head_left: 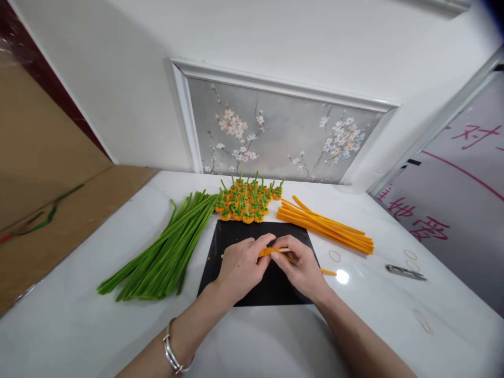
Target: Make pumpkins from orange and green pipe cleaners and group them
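Over a black mat (252,294), my left hand (243,262) and my right hand (299,265) meet at the fingertips. Between them runs a thin wooden stick (284,250), lying roughly level. An orange pipe cleaner (266,252) is coiled around the stick in tight turns, and its loose tail comes out past my right hand. My left fingers are closed on the stick beside the coil, partly hiding it. The right thumb and fingers pinch the pipe cleaner where it meets the stick.
Green pipe cleaners (169,252) lie at the left, orange ones (326,226) at the right. Several small orange flowers with green stems (248,199) stand behind the mat. Thread snips (405,272) and rubber bands (334,256) lie at the right. A wall closes the back.
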A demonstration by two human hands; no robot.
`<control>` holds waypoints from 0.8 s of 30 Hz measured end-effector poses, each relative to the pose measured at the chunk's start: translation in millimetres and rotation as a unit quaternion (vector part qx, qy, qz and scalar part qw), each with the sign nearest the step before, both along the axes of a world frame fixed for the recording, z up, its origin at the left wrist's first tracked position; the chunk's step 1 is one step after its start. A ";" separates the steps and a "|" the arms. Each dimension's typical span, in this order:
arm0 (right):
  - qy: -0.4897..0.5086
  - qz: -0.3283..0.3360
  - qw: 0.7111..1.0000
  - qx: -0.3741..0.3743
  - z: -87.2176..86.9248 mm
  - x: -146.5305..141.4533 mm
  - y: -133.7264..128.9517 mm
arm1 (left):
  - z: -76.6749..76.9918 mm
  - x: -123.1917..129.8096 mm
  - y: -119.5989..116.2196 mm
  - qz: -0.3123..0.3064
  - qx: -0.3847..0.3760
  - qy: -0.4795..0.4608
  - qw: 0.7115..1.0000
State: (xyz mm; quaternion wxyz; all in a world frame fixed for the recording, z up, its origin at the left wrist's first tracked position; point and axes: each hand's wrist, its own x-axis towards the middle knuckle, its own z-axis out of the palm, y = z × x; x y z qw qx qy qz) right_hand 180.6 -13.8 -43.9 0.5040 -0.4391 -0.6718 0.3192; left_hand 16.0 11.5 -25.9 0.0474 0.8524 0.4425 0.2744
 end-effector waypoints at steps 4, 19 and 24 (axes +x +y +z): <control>0.027 -0.009 1.000 -0.010 0.4 -4.5 -2.1 | -3.4 -1.4 -0.2 -0.002 0.090 0.009 0.996; 0.069 0.013 0.996 -0.046 6.1 -6.1 -3.8 | -7.1 -0.8 0.6 -0.005 0.101 -0.009 0.995; 0.046 0.028 0.996 -0.070 9.0 -1.0 -4.4 | -8.4 -0.4 0.5 0.013 0.057 -0.025 0.998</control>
